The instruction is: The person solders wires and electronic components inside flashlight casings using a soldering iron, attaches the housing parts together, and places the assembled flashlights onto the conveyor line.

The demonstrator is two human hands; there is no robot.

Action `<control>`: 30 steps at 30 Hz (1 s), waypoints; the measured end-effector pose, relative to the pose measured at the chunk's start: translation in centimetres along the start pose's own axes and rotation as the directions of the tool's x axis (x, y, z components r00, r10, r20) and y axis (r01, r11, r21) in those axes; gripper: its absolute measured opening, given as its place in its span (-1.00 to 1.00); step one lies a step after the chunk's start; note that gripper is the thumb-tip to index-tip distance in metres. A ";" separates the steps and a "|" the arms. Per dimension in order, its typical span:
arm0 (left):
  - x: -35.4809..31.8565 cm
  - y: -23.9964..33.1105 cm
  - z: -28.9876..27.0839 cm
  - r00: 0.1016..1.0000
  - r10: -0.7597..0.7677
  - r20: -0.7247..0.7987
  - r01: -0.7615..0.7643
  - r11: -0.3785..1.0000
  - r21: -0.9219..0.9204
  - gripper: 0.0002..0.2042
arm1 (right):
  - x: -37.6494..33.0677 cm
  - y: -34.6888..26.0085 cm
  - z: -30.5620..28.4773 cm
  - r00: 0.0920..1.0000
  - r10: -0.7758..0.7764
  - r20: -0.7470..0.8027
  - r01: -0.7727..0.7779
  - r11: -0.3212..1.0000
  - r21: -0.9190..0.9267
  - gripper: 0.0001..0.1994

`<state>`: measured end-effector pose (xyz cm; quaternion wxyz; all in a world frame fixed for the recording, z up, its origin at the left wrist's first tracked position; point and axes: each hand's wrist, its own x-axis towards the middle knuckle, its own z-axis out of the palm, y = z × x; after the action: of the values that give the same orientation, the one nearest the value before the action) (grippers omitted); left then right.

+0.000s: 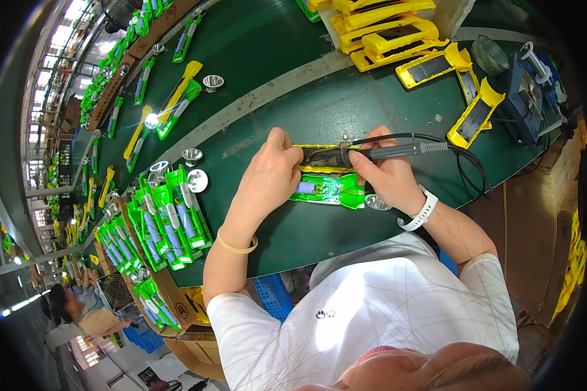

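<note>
My right hand point(390, 171) grips a soldering iron point(404, 150) by its dark handle, tip pointing left over a yellow plastic shell point(329, 170) with a dark panel. The fingers of my left hand point(274, 168) are pinched at that shell's left end; they hide what they hold, if anything. Right in front of the yellow shell lies an open green shell point(353, 197), holding a blue battery cell point(304, 188), a circuit board point(331, 189) and thin wires. A silvery reflector point(377, 202) sits beside its right end, below my right wrist.
Green shells with batteries point(169, 225) and reflectors crowd the left. Yellow shells point(430, 67) are stacked at the back right, near a blue bench device point(523, 98) with a wire spool point(533, 62). The iron's black cable point(471, 166) loops at right. A conveyor point(235, 52) carries lamp parts behind.
</note>
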<state>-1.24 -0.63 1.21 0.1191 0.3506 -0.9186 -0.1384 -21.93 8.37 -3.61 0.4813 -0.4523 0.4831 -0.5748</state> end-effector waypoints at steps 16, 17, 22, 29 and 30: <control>0.4 0.9 0.1 1.000 -0.010 -0.021 0.010 1.000 0.014 -0.92 | 0.9 -6.8 -13.7 0.849 -0.387 -0.360 0.210 0.872 -0.441 -0.71; 0.3 0.9 0.1 1.000 -0.013 -0.020 0.014 1.000 0.010 -0.94 | 1.7 -7.0 -13.9 0.842 -0.430 -0.327 0.197 0.808 -0.556 -0.70; 0.1 0.6 0.2 0.998 0.014 -0.065 -0.014 1.000 -0.001 -0.90 | 2.7 -6.5 -11.2 0.916 -0.327 -0.231 0.107 0.756 -0.646 -0.64; 0.0 -0.1 0.3 0.999 0.018 -0.032 -0.018 1.000 -0.011 -0.91 | -0.2 -4.2 -4.9 0.966 -0.238 -0.101 0.238 0.971 -0.014 -0.78; -0.1 -0.1 0.3 0.999 0.020 -0.025 -0.020 1.000 -0.010 -0.90 | -0.5 -4.1 -4.2 0.976 -0.200 -0.080 0.207 0.975 0.086 -0.76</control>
<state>-1.21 -0.64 0.89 0.1340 0.3427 -0.9196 -0.1376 -26.49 9.69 -0.14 0.4231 -0.4557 0.4236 -0.6587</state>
